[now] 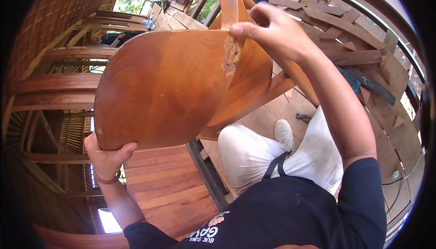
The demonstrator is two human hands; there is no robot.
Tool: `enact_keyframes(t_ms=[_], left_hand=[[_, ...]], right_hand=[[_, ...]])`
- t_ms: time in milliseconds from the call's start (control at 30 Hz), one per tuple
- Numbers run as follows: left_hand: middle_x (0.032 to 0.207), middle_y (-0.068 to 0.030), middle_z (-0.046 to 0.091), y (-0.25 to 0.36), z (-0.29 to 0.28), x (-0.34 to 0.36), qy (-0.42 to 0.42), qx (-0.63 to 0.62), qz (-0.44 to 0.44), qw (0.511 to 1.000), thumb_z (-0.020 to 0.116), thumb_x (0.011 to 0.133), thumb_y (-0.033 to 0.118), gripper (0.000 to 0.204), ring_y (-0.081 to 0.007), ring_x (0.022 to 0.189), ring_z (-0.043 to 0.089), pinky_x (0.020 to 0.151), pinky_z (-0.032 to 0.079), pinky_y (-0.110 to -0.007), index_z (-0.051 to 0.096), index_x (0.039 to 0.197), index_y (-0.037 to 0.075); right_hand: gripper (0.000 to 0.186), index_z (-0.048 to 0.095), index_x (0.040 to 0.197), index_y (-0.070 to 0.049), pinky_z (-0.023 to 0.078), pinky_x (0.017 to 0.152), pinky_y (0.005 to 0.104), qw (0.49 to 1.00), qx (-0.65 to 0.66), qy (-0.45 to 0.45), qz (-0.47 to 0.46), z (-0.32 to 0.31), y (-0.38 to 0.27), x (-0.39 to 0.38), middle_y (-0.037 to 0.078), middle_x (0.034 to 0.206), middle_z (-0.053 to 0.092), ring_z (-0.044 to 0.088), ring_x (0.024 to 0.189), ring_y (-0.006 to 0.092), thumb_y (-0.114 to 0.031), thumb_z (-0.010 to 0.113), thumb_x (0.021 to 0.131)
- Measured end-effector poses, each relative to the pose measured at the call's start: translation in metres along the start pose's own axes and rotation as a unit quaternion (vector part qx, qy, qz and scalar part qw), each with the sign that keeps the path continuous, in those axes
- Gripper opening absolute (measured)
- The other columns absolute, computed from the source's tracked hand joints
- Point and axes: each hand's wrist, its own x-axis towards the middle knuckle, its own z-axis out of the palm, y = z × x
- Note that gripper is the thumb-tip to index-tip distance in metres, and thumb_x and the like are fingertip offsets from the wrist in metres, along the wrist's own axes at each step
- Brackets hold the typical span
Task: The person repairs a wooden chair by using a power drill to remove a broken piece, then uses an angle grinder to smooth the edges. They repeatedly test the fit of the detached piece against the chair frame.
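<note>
both hands clench the curved wooden seat panel (168, 85): left hand (106, 156) near corner, right hand (272, 31) far edge; best kept steady, thumbs firm.

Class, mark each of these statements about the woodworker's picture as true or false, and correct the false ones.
1. Both hands hold the curved wooden piece. True: the left hand grips its lower edge, the right hand its upper edge.
2. The wooden piece is painted blue. False: it is orange-brown, with visible grain.
3. The person wears white trousers. True.
4. The left wrist is bare. False: it carries a beaded bracelet.
5. A chipped patch shows near the right thumb. True.
</note>
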Motion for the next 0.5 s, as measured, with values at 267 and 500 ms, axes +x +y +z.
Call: enact_keyframes(t_ms=[267, 500], left_hand=[[0.070, -0.0039, 0.069, 0.003, 0.001, 0.005, -0.002, 0.007, 0.001, 1.000, 0.092, 0.067, 0.040, 0.053, -0.0119, 0.063, 0.066, 0.059, 0.052, -0.027, 0.067, 0.086, -0.002], [0.080, -0.0032, 0.069, 0.002, 0.003, -0.002, -0.002, -0.034, -0.021, 0.999, 0.093, 0.069, 0.038, 0.051, -0.0099, 0.072, 0.063, 0.066, 0.051, -0.027, 0.068, 0.086, -0.003]], right_hand=[[0.056, 0.066, 0.104, 0.002, 0.050, 0.084, 0.0416, 0.897, -0.252, -0.240, -0.273, 0.014, -0.069, 0.052, 0.019, 0.092, 0.066, 0.063, 0.093, 0.0358, -0.052, 0.056, 0.096], [0.089, 0.067, 0.068, 0.004, 0.052, 0.075, 0.0449, 0.887, -0.217, -0.259, -0.316, 0.010, -0.065, 0.058, 0.022, 0.066, 0.065, 0.066, 0.073, 0.0394, -0.072, 0.031, 0.097]])
